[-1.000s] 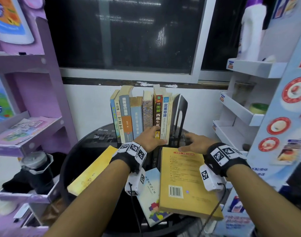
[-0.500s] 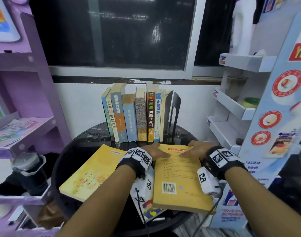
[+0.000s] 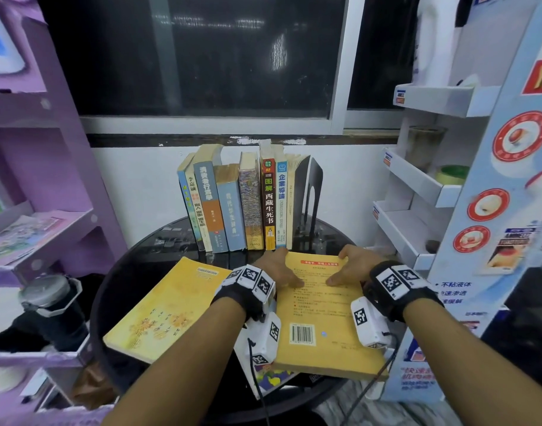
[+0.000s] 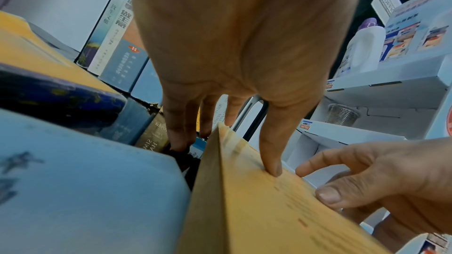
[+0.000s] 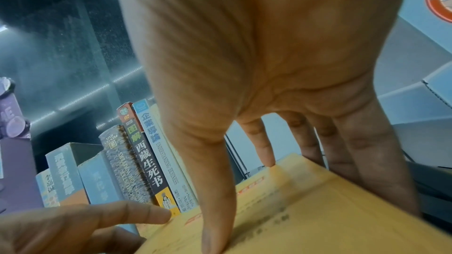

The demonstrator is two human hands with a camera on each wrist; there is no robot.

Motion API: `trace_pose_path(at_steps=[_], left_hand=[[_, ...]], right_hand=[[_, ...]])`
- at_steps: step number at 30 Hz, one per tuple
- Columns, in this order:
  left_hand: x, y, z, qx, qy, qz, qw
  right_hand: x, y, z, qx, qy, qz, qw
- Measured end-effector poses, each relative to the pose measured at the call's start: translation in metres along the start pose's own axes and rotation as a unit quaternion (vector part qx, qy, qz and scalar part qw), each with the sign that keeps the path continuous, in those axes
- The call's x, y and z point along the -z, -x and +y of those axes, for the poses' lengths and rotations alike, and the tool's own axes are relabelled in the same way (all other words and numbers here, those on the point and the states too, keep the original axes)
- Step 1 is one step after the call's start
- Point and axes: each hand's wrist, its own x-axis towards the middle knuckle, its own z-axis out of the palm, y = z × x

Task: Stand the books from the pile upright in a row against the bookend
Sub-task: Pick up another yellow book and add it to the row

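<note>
A yellow book (image 3: 322,318) lies back cover up on the pile at the front of the round black table (image 3: 159,250). My left hand (image 3: 279,270) grips its far left corner, thumb on the cover (image 4: 269,210) and fingers down past the edge. My right hand (image 3: 351,265) grips the far right corner the same way, thumb pressed on the cover (image 5: 318,210). Several books (image 3: 232,204) stand upright in a row, leaning on the black bookend (image 3: 312,192) at their right. A second yellow book (image 3: 168,309) lies flat to the left, and a blue-and-white book (image 3: 263,373) lies under the held one.
A purple shelf unit (image 3: 48,186) stands close on the left, with a dark lidded container (image 3: 48,302) below it. A white and blue display rack (image 3: 432,192) crowds the table's right side. The wall and window are right behind the row.
My left hand left the standing books and my right hand left the bookend's base. Both came back toward me onto the far end of the yellow book, thumbs now on its cover.
</note>
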Motion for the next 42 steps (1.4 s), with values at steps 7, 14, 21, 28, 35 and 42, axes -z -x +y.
trace_pose_path(at_steps=[7,14,21,28,35,42], left_hand=[[-0.004,0.0,0.002,0.001,0.05,0.022,0.999],[0.005,0.003,0.005,-0.015,0.072,0.007,0.997],[0.022,0.013,0.016,-0.038,0.06,0.017,0.997],[0.054,0.025,0.033,-0.096,0.069,0.085,0.989],[0.082,0.037,0.041,-0.195,0.126,0.194,0.953],[0.083,0.042,0.027,-0.259,0.211,0.236,0.913]], right_hand=[[-0.001,-0.003,0.006,0.001,-0.032,0.019,0.999],[0.003,-0.005,0.009,0.017,-0.059,0.027,0.998],[0.017,-0.001,0.002,0.058,-0.069,0.033,0.995],[0.041,0.006,-0.014,0.123,-0.092,0.12,0.981],[0.057,0.017,-0.038,0.21,-0.137,0.257,0.933],[0.047,0.025,-0.048,0.276,-0.162,0.322,0.891]])
